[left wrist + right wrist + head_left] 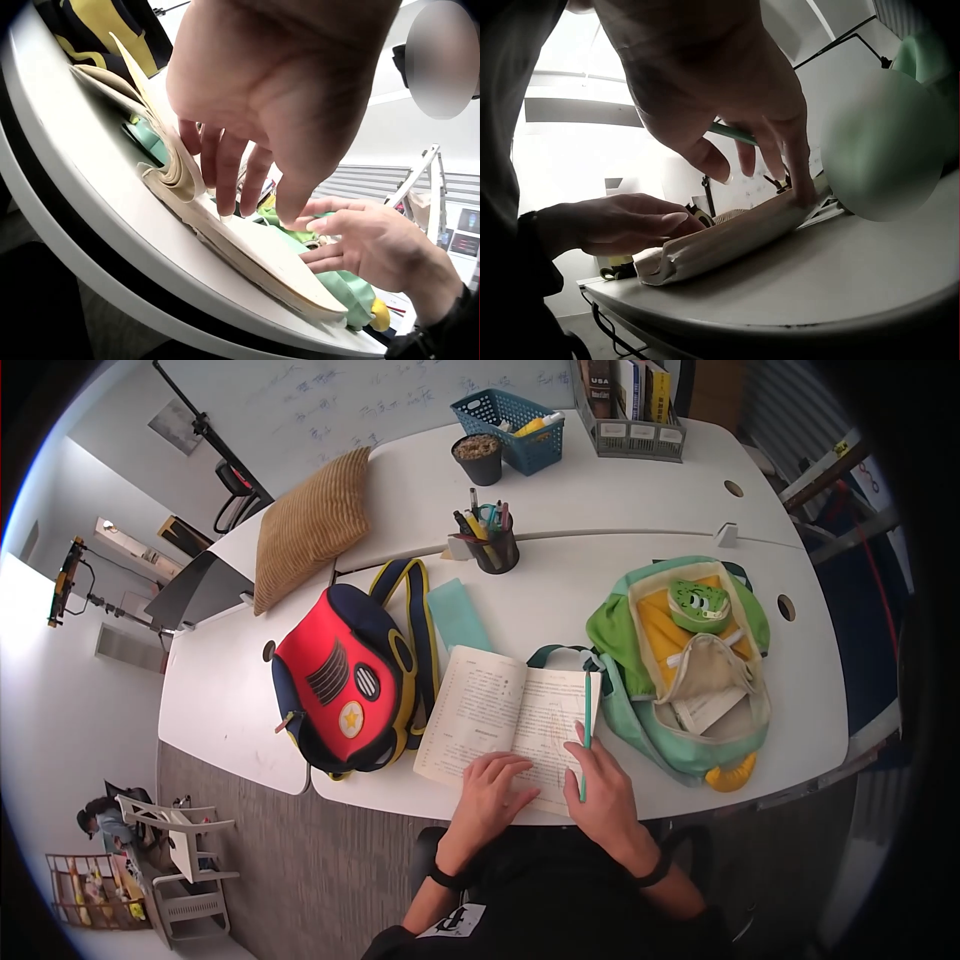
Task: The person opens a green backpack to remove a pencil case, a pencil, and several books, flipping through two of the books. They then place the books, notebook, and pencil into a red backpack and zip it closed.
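An open book (478, 710) lies on the white table, its printed pages facing up. My left hand (488, 798) rests at the book's lower edge near the fold, fingers loosely bent. The left wrist view shows that hand (270, 90) over the book (262, 259), holding nothing. My right hand (605, 800) is on the right page, with a slim green pen (588, 705) held among its fingers. In the right wrist view, the pen (735, 133) crosses behind the thumb of this hand (712, 75), and one fingertip touches the book (727, 244).
A red and navy bag (335, 680) stands left of the book, a green backpack (640, 715) right. Behind are a turquoise item (460, 615), pen cup (496, 552), potted plant (478, 460), blue basket (535, 455), brown cushion (312, 530) and a grey book rack (640, 440).
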{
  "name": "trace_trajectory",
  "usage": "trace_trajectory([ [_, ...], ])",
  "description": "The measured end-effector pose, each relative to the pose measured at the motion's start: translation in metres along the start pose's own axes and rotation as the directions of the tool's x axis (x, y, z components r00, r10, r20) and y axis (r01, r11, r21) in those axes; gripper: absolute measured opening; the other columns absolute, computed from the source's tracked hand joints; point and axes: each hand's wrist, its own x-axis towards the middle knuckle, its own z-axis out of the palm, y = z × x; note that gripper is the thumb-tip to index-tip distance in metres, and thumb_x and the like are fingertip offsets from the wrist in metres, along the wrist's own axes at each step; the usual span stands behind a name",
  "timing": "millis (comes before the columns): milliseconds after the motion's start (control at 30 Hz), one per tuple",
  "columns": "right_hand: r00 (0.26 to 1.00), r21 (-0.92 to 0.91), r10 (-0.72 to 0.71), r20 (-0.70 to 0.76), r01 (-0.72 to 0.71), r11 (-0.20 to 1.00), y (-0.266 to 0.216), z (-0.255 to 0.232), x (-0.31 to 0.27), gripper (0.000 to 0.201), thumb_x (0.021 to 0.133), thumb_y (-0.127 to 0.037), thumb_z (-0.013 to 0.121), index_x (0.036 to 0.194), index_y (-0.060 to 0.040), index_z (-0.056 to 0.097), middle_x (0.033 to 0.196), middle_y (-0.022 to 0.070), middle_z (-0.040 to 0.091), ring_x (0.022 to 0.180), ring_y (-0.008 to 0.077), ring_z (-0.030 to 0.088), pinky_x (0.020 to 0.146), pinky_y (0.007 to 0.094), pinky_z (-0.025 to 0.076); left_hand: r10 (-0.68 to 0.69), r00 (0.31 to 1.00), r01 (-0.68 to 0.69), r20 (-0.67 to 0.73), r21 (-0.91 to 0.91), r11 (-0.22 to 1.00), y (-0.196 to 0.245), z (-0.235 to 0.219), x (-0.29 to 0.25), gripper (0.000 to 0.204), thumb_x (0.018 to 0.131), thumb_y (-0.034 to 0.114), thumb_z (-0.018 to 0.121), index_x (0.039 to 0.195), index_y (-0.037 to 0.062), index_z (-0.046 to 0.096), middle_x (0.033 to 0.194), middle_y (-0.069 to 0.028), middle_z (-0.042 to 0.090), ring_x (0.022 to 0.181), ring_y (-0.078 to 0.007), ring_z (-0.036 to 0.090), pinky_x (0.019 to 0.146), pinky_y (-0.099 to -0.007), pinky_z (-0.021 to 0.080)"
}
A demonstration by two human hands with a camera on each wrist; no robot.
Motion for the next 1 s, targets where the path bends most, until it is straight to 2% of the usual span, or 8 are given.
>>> trace_trajectory([
  [267, 0.991, 0.406, -0.118, 0.058, 0.085, 0.91, -0.019, 0.001, 0.014, 0.038, 0.082, 0.002, 0.06, 0.12, 0.0007, 0.057, 0.138, 0.0274, 0.054, 0.123, 0.0433, 0.058, 0.102, 0.0433, 0.049, -0.059, 0.998, 0.061, 0.029, -0.103, 0.993, -0.014, -0.001, 0.002, 0.046, 0.089, 0.035, 0.072, 0.123, 0.0058, 0.062, 0.122, -0.0109, 0.065, 0.117, -0.0317, 0.056, 0.105, -0.0449, 0.033],
  [467, 0.965, 0.48, -0.155, 0.212, 0.036, 0.877, -0.014, 0.014, 0.016, 0.037, 0.084, 0.003, 0.059, 0.121, 0.0019, 0.055, 0.138, 0.0267, 0.054, 0.117, 0.0387, 0.063, 0.096, 0.0404, 0.054, -0.127, 0.989, 0.138, 0.081, -0.155, 0.978, -0.029, -0.008, 0.005, 0.023, 0.093, 0.022, 0.066, 0.104, 0.0025, 0.066, 0.088, -0.0144, 0.065, 0.088, -0.0367, 0.056, 0.092, -0.0409, 0.04],
  [567, 0.975, 0.539, -0.099, 0.198, -0.024, 0.842, -0.01, 0.012, 0.019, 0.034, 0.086, 0.002, 0.059, 0.12, 0.0036, 0.055, 0.136, 0.026, 0.056, 0.112, 0.0353, 0.067, 0.092, 0.0383, 0.057, -0.242, 0.962, 0.253, 0.122, -0.082, 0.964, -0.038, -0.008, 0.004, 0.022, 0.098, 0.022, 0.063, 0.101, 0.0004, 0.066, 0.081, -0.0092, 0.066, 0.08, -0.026, 0.06, 0.084, -0.0349, 0.045],
  [667, 0.992, 0.52, 0.001, 0.128, -0.068, 0.851, -0.005, 0.013, 0.02, 0.032, 0.088, 0.0, 0.062, 0.119, 0.0037, 0.055, 0.134, 0.0255, 0.058, 0.106, 0.0345, 0.069, 0.089, 0.0385, 0.058, -0.469, 0.88, 0.436, 0.073, -0.518, 0.736, -0.045, 0.004, -0.004, 0.029, 0.102, 0.028, 0.06, 0.092, 0.001, 0.064, 0.077, -0.009, 0.061, 0.075, -0.0183, 0.054, 0.081, -0.0291, 0.044],
  [767, 0.998, 0.443, 0.062, 0.024, -0.066, 0.894, 0.0, 0.014, 0.017, 0.034, 0.088, -0.005, 0.066, 0.12, 0.0022, 0.055, 0.131, 0.0252, 0.06, 0.099, 0.0358, 0.07, 0.086, 0.0395, 0.057, -0.543, 0.837, 0.391, 0.076, -0.776, 0.495, -0.041, -0.008, -0.001, 0.033, 0.106, 0.029, 0.053, 0.099, -0.0008, 0.065, 0.086, -0.002, 0.066, 0.08, -0.0078, 0.055, 0.078, -0.0232, 0.044],
  [800, 0.998, 0.414, 0.059, -0.002, -0.053, 0.909, 0.003, 0.013, 0.016, 0.035, 0.088, -0.006, 0.066, 0.12, 0.0023, 0.055, 0.131, 0.0252, 0.06, 0.099, 0.0356, 0.07, 0.086, 0.0393, 0.057, -0.543, 0.836, 0.371, 0.083, -0.814, 0.448, -0.036, -0.016, 0.001, 0.036, 0.108, 0.029, 0.047, 0.105, -0.0025, 0.065, 0.095, 0.002, 0.067, 0.088, -0.0044, 0.056, 0.081, -0.0221, 0.045],
  [900, 0.997, 0.389, 0.064, -0.035, -0.045, 0.92, 0.006, 0.009, 0.014, 0.036, 0.088, -0.008, 0.068, 0.12, 0.0025, 0.054, 0.129, 0.025, 0.061, 0.097, 0.0352, 0.07, 0.084, 0.0396, 0.057, -0.543, 0.833, 0.324, 0.102, -0.886, 0.332, -0.04, -0.024, -0.001, 0.036, 0.109, 0.028, 0.047, 0.108, -0.0031, 0.065, 0.096, 0.0008, 0.068, 0.089, -0.0049, 0.057, 0.081, -0.0221, 0.045],
  [1000, 0.997, 0.383, 0.068, -0.035, -0.05, 0.922, 0.007, 0.008, 0.012, 0.037, 0.089, -0.01, 0.07, 0.12, 0.002, 0.055, 0.126, 0.0245, 0.063, 0.095, 0.0352, 0.07, 0.083, 0.0402, 0.057, -0.499, 0.855, 0.391, 0.144, -0.811, 0.436, -0.053, -0.02, -0.007, 0.034, 0.107, 0.027, 0.05, 0.113, -0.0035, 0.064, 0.097, -0.0014, 0.069, 0.086, -0.0058, 0.058, 0.081, -0.0219, 0.046],
])
